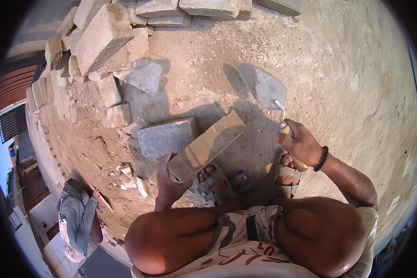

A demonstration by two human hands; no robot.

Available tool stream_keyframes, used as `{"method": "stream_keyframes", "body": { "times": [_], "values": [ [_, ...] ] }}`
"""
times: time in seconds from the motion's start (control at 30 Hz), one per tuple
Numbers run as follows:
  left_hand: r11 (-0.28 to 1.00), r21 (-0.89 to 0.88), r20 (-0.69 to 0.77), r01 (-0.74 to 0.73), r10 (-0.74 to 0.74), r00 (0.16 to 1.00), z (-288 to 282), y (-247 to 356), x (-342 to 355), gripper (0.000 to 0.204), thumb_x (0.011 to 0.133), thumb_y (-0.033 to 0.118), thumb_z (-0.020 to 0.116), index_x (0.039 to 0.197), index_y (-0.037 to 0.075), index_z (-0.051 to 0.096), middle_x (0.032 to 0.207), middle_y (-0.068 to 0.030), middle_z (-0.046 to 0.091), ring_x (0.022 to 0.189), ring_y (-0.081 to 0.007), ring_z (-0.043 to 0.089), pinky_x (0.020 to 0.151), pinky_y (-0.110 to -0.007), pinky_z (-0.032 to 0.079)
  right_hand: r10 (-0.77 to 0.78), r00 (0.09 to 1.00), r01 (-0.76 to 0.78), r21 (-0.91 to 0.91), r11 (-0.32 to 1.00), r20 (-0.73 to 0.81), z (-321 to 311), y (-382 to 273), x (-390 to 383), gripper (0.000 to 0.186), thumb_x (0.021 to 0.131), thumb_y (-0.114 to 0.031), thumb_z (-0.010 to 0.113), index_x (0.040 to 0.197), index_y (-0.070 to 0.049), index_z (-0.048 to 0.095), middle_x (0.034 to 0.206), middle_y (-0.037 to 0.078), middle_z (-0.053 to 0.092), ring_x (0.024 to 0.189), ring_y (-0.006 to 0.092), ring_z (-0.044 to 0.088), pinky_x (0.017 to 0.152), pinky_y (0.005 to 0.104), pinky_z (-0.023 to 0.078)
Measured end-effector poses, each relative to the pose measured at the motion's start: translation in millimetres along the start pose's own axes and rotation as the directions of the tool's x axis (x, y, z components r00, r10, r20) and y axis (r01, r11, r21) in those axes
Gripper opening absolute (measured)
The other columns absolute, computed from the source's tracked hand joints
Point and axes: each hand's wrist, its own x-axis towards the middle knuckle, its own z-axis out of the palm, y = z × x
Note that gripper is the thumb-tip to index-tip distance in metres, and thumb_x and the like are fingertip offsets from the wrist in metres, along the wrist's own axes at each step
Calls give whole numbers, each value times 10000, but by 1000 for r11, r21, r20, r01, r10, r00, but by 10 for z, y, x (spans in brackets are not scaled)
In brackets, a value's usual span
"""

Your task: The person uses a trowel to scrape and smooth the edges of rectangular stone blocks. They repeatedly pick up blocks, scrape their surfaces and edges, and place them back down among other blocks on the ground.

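Observation:
My left hand (169,184) is closed round the lower end of a tan brick (207,147), which slants up to the right in front of my knees. In my right hand (302,143) is a masonry trowel (264,85), gripped by its wooden handle, its pointed metal blade aimed up and to the left. The blade is raised over the ground and casts a shadow beside it. A greyish concrete block (167,138) lies just beyond the held brick, partly hidden by it. A dark beaded bracelet circles my right wrist.
Blocks and broken pieces (104,39) are heaped at the upper left, with smaller bricks (110,90) below. Light rubble (127,178) lies on the dirt to the left. A small blue packet (241,180) sits between my sandalled feet. Another person (76,217) is at the lower left.

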Motion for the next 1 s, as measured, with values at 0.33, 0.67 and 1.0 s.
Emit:
{"method": "stream_keyframes", "body": {
  "times": [0.33, 0.67, 1.0],
  "values": [
    [996, -79, -66, 36, -41, 997, 72, -90, 3, 880, 611, 102, 870, 1345, 13, 393, 1234, -168, 486, 1150, -293, 517, 988, -413, 434, -5, 990, -16, 148, 989, 140, 10, 66, 131, 243, 940, -246, 599, 1002, -12, 578, 658, 16, 508, 490, 120, 522, 447, 272, 449],
    [912, 383, 111, -145, 111, 988, -143, 460, 312, 883, 608, 190, 868, 1343, -12, 424, 1240, -215, 490, 1116, -405, 495, 976, -498, 405, -2, 966, -23, 96, 995, 257, 192, 562, 385, 163, 901, -175, 576, 898, -16, 541, 588, 24, 534, 473, 128, 551, 439, 292, 448],
    [767, 613, 528, -193, -216, 821, 46, 1005, 917, 854, 689, 280, 802, 1364, -54, 399, 1230, -241, 537, 1090, -440, 552, 908, -509, 482, 163, 915, -181, 14, 983, 368, 236, 515, 372, 270, 884, -273, 610, 999, -32, 645, 710, 76, 640, 622, 157, 618, 594, 339, 505]
  ]
}}
